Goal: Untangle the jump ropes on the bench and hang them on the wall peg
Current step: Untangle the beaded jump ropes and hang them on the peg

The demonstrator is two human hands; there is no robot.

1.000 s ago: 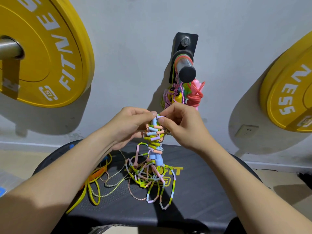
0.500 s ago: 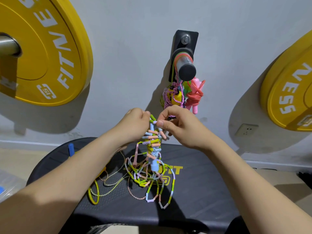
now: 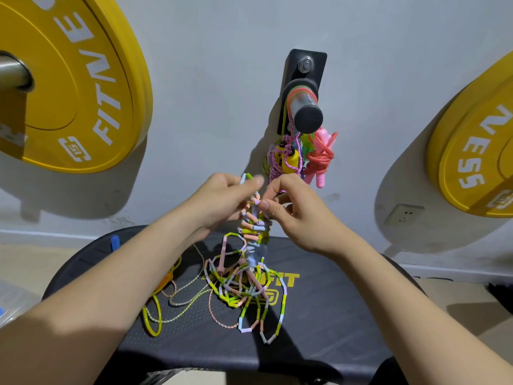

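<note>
The left grip (image 3: pixel 222 198), a bare hand, pinches a strand of the pastel tube-beaded rope (image 3: pixel 254 227); the right grip (image 3: pixel 301 216) pinches its coiled bundle above the dark textured surface (image 3: pixel 333 315). Glossy cords (image 3: pixel 319 159) hang from the cylindrical wall peg (image 3: pixel 305 113). The left grip has risen slightly.

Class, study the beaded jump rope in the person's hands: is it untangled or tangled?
Tangled. The beaded jump rope is bunched tight below the left hand and right hand, its loops crossing in a heap on the bench.
</note>
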